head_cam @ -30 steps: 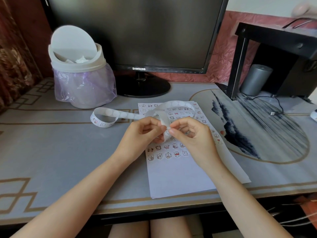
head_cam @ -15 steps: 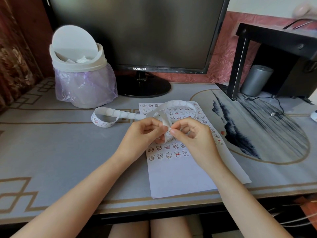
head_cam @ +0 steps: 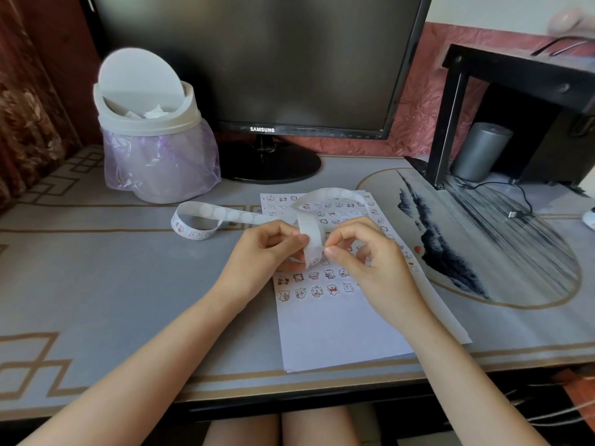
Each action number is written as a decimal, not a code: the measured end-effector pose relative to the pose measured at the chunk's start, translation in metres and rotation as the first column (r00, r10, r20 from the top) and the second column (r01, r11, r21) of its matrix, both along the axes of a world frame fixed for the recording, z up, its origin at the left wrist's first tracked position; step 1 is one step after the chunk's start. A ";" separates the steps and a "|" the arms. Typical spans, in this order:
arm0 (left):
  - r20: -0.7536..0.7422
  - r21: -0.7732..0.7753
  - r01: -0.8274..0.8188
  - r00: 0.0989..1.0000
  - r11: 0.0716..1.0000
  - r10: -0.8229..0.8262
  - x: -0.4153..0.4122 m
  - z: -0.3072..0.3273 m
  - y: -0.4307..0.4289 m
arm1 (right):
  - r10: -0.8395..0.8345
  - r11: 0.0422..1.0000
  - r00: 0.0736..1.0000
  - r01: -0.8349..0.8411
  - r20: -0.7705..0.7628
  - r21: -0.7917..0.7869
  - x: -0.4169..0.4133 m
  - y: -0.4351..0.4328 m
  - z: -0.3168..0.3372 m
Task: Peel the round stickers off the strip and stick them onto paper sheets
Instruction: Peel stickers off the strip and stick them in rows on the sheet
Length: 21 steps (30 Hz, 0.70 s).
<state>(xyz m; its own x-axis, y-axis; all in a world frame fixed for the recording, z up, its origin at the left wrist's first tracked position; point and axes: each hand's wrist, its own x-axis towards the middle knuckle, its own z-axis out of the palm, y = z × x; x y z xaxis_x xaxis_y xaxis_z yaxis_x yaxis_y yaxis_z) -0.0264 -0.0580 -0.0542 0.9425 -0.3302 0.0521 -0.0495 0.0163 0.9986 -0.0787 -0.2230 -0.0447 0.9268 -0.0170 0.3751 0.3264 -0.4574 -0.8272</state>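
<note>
A long white sticker strip point(head_cam: 222, 214) curls across the desk, looping at its left end and arching over the paper at the right. My left hand point(head_cam: 260, 252) pinches the strip near its lower end. My right hand point(head_cam: 363, 255) pinches the same spot from the right, thumb and forefinger closed at the strip's edge. Beneath both hands lies a white paper sheet point(head_cam: 338, 326), its upper half covered with rows of small cartoon stickers, its lower half bare. Whether a sticker has come away between my fingers is hidden.
A white swing-lid bin point(head_cam: 151, 130) with a purple liner stands at the back left. A dark monitor point(head_cam: 257, 62) sits behind the paper. A black stand point(head_cam: 450, 117) and grey cylinder point(head_cam: 479, 152) are at the right, with a thin cable point(head_cam: 515, 201).
Both hands stay pinched at the same spot on the strip; the fingers have shifted only slightly. The strip's loops lie where they were.
</note>
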 end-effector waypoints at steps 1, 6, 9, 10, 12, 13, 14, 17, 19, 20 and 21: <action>0.000 0.012 -0.001 1.000 1.000 0.001 0.000 0.000 0.000 | 0.001 1.000 1.000 0.000 -0.022 0.030 -0.002 -0.003 0.003; 0.010 0.084 0.001 1.000 0.996 -0.001 -0.001 -0.003 -0.002 | -0.069 0.991 0.972 0.093 -0.224 0.101 -0.012 -0.039 0.017; 0.003 0.091 0.010 1.000 0.996 -0.010 -0.001 -0.003 -0.002 | -0.187 0.971 0.922 0.225 -0.340 0.076 -0.018 -0.065 0.018; 0.001 0.094 0.011 1.000 0.995 -0.011 -0.002 -0.003 -0.002 | -0.215 0.966 0.902 0.253 -0.375 0.055 -0.020 -0.073 0.017; 0.000 0.104 0.013 1.000 0.995 -0.013 -0.002 -0.003 -0.002 | -0.242 0.961 0.870 0.275 -0.430 0.015 -0.022 -0.084 0.016; -0.001 0.107 0.014 1.000 0.994 -0.014 -0.001 -0.003 -0.002 | -0.245 0.961 0.857 0.277 -0.453 0.003 -0.024 -0.088 0.015; -0.002 0.110 0.014 1.000 0.994 -0.014 -0.001 -0.003 -0.002 | -0.244 0.961 0.847 0.276 -0.472 -0.002 -0.025 -0.090 0.014; -0.001 0.117 0.007 1.000 0.993 -0.006 -0.001 -0.003 -0.002 | -0.244 0.963 0.834 0.270 -0.495 -0.020 -0.026 -0.092 0.012; 0.000 0.120 0.006 1.000 0.993 -0.006 -0.001 -0.004 -0.002 | -0.251 0.962 0.831 0.271 -0.496 -0.034 -0.025 -0.091 0.012; -0.002 0.119 0.006 1.000 0.993 -0.006 -0.001 -0.004 -0.002 | -0.254 0.962 0.830 0.271 -0.496 -0.038 -0.024 -0.091 0.012; -0.004 0.117 0.006 1.000 0.993 -0.006 -0.001 -0.004 -0.002 | -0.256 0.962 0.829 0.270 -0.497 -0.044 -0.024 -0.091 0.012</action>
<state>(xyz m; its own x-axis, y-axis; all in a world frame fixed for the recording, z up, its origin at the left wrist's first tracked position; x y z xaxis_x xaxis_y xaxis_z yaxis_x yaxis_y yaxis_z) -0.0273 -0.0603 -0.0580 0.9405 -0.3396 0.0089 -0.0457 -0.1006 0.9939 -0.1026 -0.3139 -0.0331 0.9475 -0.2903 -0.1343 -0.2575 -0.4429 -0.8588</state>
